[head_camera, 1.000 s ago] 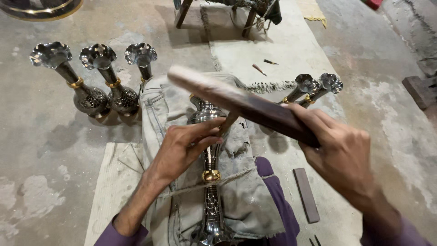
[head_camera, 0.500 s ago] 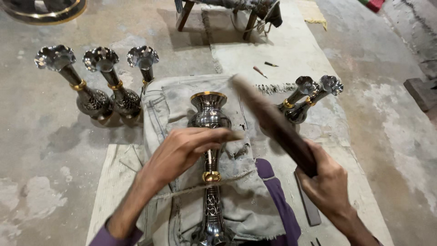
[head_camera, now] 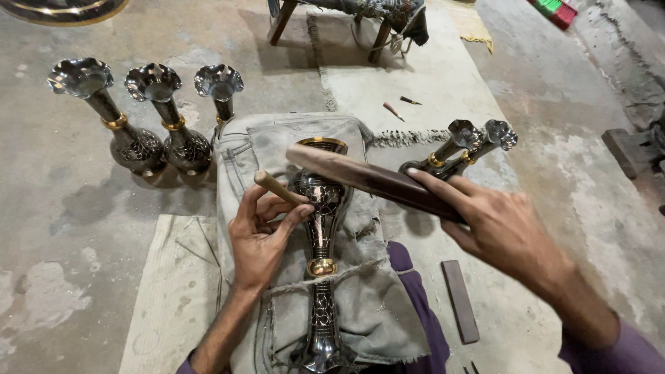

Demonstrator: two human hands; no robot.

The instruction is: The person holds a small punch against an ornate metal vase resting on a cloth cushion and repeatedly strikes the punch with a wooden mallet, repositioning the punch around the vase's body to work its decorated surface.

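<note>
Mallet (head_camera: 374, 181) swung back level — right hand (head_camera: 502, 228) clenched around it; left hand (head_camera: 260, 235) pinches chisel (head_camera: 277, 187) on vase (head_camera: 320, 228).

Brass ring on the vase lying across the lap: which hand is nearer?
Left. The left hand rests on the cloth just left of the vase, slightly above the brass ring, holding a small tool. The right hand is farther right, holding a dark stick.

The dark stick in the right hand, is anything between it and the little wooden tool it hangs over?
Nothing visible. The dark stick in the right hand hangs just above the wooden-handled tool, which the left hand holds against the vase. Only open air lies between them.
</note>
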